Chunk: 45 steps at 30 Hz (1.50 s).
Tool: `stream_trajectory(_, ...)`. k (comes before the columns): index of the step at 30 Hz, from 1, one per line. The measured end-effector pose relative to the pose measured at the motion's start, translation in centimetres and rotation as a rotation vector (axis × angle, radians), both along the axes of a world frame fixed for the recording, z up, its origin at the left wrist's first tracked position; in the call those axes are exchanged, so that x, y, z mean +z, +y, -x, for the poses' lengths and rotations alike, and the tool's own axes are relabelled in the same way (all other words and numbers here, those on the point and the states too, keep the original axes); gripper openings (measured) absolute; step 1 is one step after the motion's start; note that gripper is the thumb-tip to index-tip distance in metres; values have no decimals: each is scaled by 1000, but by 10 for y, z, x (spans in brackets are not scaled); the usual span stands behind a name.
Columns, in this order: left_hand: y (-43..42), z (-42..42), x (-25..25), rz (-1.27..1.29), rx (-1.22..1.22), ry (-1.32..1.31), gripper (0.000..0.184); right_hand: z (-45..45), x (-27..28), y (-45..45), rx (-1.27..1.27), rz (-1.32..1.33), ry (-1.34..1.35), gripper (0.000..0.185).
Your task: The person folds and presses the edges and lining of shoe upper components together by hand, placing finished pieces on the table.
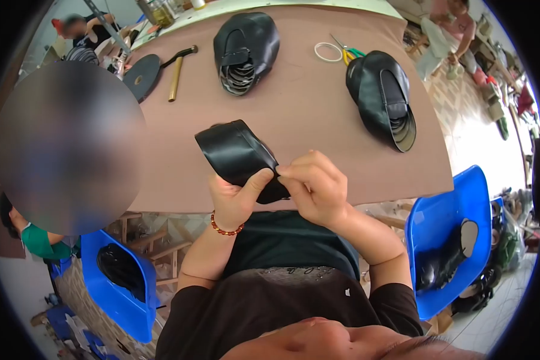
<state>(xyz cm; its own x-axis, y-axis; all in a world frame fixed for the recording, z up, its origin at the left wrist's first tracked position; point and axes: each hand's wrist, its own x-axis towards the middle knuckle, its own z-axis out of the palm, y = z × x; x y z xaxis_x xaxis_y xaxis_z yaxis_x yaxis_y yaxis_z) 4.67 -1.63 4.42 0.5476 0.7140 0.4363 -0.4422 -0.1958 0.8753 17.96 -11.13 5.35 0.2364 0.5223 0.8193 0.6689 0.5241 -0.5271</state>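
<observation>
My left hand (237, 195), with a red beaded bracelet at the wrist, is closed around a black leather shoe upper (231, 150) above the table's near edge. Its thumb presses on the leather close to the right end. My right hand (318, 186) pinches the right-hand edge of the same piece between thumb and fingers. Whether anything small sits in that pinch is hidden. Farther back on the table lie a nested stack of black shoe uppers (246, 51) and, to the right, a second such stack (381, 99).
On the brown-covered table (306, 111) lie a hammer (176, 78), a dark roll (143, 78), a white ring (329, 52) and scissors (349, 54) with green and yellow handles. Blue plastic chairs (144, 312) holding black pieces flank me. Other people sit at the back left and back right.
</observation>
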Motion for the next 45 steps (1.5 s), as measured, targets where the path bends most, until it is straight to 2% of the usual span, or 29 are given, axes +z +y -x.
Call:
stream_trajectory(3,2,3,3,-36,44,38,16,10,2,1,13,62,179,17)
stream_trajectory(5,2,4,0,-9,73,30,16,12,0,4,-22,29,71,20)
stream_trajectory(9,9,14,-12,154,-65,17,17,11,-11,12,-85,13,-205,24)
stream_trajectory(15,3,15,-8,424,-108,-42,17,15,12,-3,-55,303,-561,22)
stream_trajectory(18,10,17,-7,589,-128,-74,16,10,8,11,102,242,-374,26)
stream_trajectory(21,6,15,7,543,-208,-140,15,-13,10,21,742,531,309,30)
stream_trajectory(22,7,14,8,528,-200,-122,15,-14,7,21,1043,575,670,34)
stream_trajectory(25,6,7,16,525,-193,-104,15,-12,-15,38,1226,351,821,44)
stream_trajectory(26,3,7,22,533,-170,-90,14,-17,-19,40,1239,439,860,52)
stream_trajectory(29,4,4,17,525,-162,-136,13,-19,-29,51,1268,412,855,54)
stream_trajectory(32,4,6,10,498,-182,-176,24,-22,-30,54,1275,429,847,53)
stream_trajectory(38,-3,3,14,557,-102,-242,16,-17,-27,56,1281,374,840,48)
stream_trajectory(45,-1,6,9,502,-84,-249,17,-18,-31,56,1308,393,835,42)
